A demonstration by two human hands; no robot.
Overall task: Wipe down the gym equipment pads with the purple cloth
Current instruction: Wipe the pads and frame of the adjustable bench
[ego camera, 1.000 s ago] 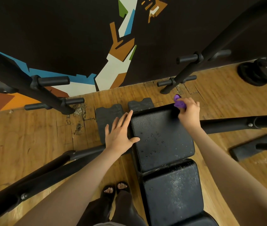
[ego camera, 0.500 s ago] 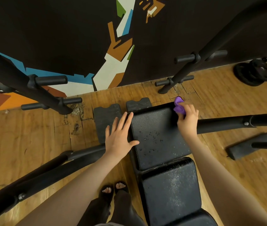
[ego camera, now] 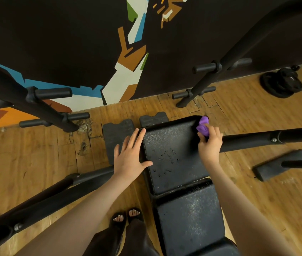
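Note:
A black bench has two pads: the far pad [ego camera: 172, 154] with droplets on its middle, and the near pad [ego camera: 189, 217], which is speckled. My right hand [ego camera: 210, 145] grips a bunched purple cloth [ego camera: 203, 126] and holds it against the far pad's far right corner. My left hand [ego camera: 130, 156] lies flat with straight fingers on the far pad's left edge, thumb on the pad top.
Black frame tubes run left [ego camera: 41, 198] and right [ego camera: 268, 139] of the bench. Angled rack posts with pegs stand at left [ego camera: 26, 100] and right [ego camera: 211, 78]. Weight plates [ego camera: 281, 84] lie on the wooden floor far right. My sandalled feet [ego camera: 126, 216] stand left of the near pad.
My right hand has drawn the purple cloth back from beyond the far right corner onto the pad's corner. My left hand has stayed in place.

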